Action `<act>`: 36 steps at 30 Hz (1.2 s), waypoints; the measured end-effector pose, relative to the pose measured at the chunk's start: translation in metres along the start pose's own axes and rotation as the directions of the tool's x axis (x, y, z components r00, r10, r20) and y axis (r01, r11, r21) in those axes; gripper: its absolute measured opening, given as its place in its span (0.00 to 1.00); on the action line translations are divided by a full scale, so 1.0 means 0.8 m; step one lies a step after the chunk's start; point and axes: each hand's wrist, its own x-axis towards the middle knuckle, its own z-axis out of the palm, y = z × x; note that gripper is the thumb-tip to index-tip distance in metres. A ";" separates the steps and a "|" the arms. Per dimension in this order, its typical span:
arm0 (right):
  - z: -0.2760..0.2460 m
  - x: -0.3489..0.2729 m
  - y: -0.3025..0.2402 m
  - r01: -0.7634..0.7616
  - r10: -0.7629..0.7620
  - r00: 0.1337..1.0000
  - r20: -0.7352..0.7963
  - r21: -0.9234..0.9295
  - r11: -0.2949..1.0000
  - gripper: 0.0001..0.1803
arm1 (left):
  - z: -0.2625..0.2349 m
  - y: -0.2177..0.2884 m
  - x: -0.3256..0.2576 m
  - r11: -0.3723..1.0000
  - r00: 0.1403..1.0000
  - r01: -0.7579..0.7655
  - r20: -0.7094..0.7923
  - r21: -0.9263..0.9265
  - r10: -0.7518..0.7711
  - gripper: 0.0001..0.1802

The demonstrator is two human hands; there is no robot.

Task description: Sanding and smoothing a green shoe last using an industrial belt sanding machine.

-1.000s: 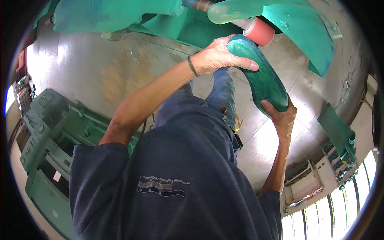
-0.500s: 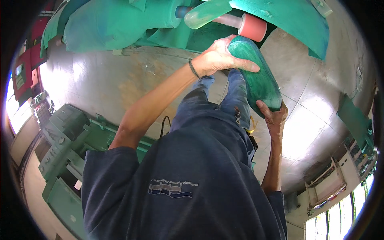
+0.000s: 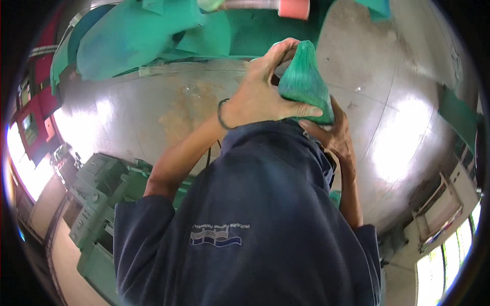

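Observation:
Both of my hands hold a green block shaped like a shoe last point(image 3: 304, 84), with fine streaks over its surface. Its narrow end points up and its broad end is close to my body. My left hand point(image 3: 260, 94) grips it from the left, thumb across the broad end and fingers reaching round the far side, where they are partly hidden. My right hand point(image 3: 338, 133) is closed on the lower right of the block, its fingers mostly behind it. Beyond the block is a pink roller point(image 3: 294, 9) on a pale shaft, part of a green machine point(image 3: 132, 38).
A curved green guard panel point(image 3: 375, 7) juts in at the top right. At the left behind me stands a grey-green machine point(image 3: 97, 178). A red frame point(image 3: 38, 117) stands at the far left, and a pale wooden rack point(image 3: 441, 214) at the lower right. The floor is grey tile point(image 3: 352, 66).
The block has been turned so its narrow end points up, and brought nearer my body, away from the pink roller. My hands have come closer together. The view has shifted, so the roller sits higher.

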 end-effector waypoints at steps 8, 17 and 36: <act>0.057 0.030 0.034 0.372 -0.372 0.928 -0.014 0.052 0.927 0.63 | -0.040 0.083 -0.039 0.946 0.962 -0.126 0.270 0.300 0.042 0.54; 0.066 0.045 0.061 0.540 -0.547 0.836 -0.048 0.246 0.805 0.57 | -0.041 0.254 -0.101 0.917 0.939 -0.325 0.036 -0.230 0.342 0.29; 0.024 -0.001 0.074 0.485 -0.502 0.864 0.031 0.220 0.847 0.64 | 0.035 0.128 -0.131 0.875 0.999 -0.049 0.030 0.482 0.040 0.35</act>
